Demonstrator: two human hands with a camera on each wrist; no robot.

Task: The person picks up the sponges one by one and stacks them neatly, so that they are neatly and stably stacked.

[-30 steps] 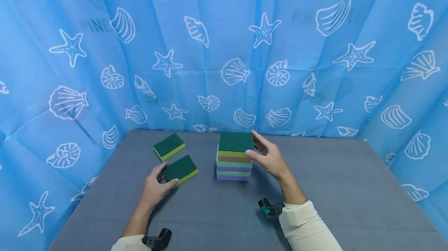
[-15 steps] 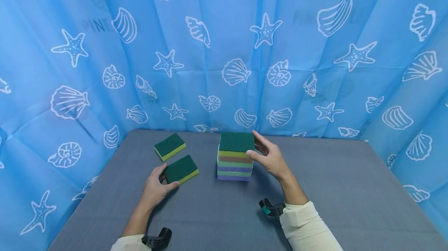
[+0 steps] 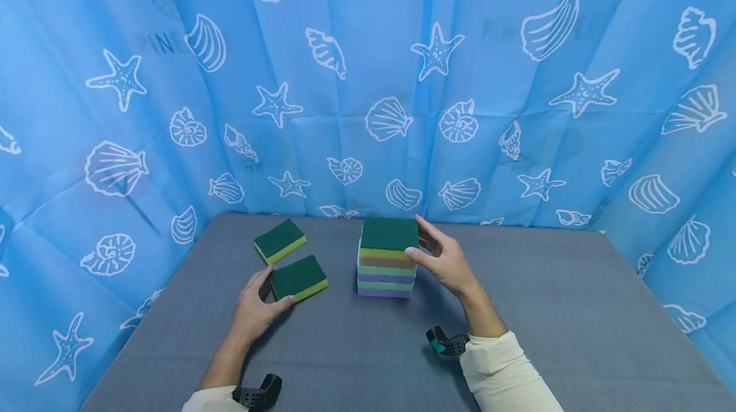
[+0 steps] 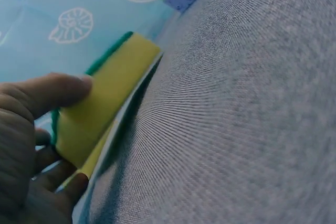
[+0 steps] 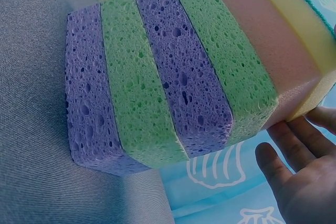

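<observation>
My left hand (image 3: 253,310) pinches a green-and-yellow scouring sponge (image 3: 299,278) at the left, thumb on its near side and fingers on the far side. A dark gap shows under this sponge (image 4: 107,103) in the left wrist view; whether it touches the table I cannot tell. My right hand (image 3: 451,265) holds the right end of the top scouring sponge (image 3: 391,233) on a stack. Beneath that lie a pinkish sponge (image 5: 268,30) and alternating green and purple sponges (image 5: 184,72). The far fingertips of the right hand are partly hidden in the head view.
Another green-and-yellow scouring sponge (image 3: 280,241) lies behind the left hand's one. Grey cloth covers the table (image 3: 575,310). A blue shell-print curtain (image 3: 368,80) hangs along the back and both sides, close behind the stack.
Both hands and all the sponges keep their places. Only a very slight shift of the whole head view shows.
</observation>
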